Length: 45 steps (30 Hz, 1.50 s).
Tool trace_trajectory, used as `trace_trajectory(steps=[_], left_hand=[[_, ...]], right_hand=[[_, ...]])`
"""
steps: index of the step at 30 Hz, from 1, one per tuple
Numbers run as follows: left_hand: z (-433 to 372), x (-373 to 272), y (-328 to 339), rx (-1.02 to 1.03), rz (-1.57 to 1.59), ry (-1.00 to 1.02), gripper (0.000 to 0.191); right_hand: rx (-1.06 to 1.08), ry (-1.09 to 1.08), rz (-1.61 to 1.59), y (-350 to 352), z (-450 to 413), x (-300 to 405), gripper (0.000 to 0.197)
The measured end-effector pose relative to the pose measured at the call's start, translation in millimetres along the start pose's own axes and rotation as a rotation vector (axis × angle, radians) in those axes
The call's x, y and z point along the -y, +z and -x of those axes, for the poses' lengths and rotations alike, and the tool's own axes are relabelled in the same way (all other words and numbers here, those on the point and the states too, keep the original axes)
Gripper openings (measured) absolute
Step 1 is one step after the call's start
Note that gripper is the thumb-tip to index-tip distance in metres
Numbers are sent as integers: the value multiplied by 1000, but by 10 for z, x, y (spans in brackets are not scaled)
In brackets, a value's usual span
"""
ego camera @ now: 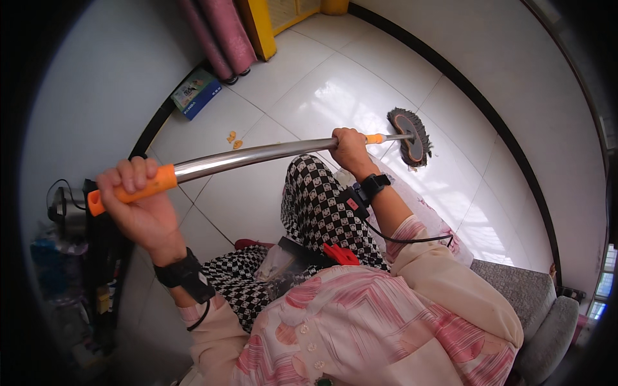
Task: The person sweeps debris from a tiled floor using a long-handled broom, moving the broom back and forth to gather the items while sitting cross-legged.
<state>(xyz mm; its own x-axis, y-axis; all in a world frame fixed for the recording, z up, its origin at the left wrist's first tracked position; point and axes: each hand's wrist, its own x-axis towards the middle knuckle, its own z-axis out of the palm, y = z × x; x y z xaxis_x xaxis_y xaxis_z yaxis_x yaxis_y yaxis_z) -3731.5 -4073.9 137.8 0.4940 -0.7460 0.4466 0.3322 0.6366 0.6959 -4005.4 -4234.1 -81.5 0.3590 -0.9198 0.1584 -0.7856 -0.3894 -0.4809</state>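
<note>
A mop or broom with a metal pole [251,153] stretches across the view from left to right. My left hand [137,200] is closed around the orange grip at its near end. Further along the pole, my right hand [348,147] holds the metal shaft just short of an orange collar. The fringed grey head [410,137] rests on the white tiled floor at the right, with small bits of debris beside it. Some yellowish scraps [235,140] lie on the tiles behind the pole. Each wrist wears a black strap with a cabled device.
A blue and green box [195,94] stands by the left wall, near a pink curtain [224,38] and a yellow frame [260,29]. A metal pot [72,210] and bagged items are at the left. A grey upholstered seat [514,289] is at the lower right.
</note>
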Motion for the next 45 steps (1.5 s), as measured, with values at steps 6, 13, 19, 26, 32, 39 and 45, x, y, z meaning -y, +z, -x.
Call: trace_trajectory(steps=[6,13,19,26,32,39,45], left_hand=[[216,-869,-197,18,-73,119,29],[1138,-1877,-462,-122,-252,384,30],[2053,-2026,-444,-356,-535,557,27],[2419,-2003,-138,-1299,-876,1019,31],[3139,-2535,-266,-786,-879,972,37],[2724,-2585,-371,-665,-816,691,41],[1670,-1687,-531,-397,-505,567,36]], right_hand=[[62,-195,-68,145,-5,744,6],[254,-512,-266,687,115,1895,3],[480,-789,-214,1186,145,2815,5],[607,-1215,-148,1576,627,3794,9],[745,-1296,-280,1713,1301,3880,8],[754,-1143,-335,1379,891,3313,8],[548,-831,-199,1202,-176,2292,7]])
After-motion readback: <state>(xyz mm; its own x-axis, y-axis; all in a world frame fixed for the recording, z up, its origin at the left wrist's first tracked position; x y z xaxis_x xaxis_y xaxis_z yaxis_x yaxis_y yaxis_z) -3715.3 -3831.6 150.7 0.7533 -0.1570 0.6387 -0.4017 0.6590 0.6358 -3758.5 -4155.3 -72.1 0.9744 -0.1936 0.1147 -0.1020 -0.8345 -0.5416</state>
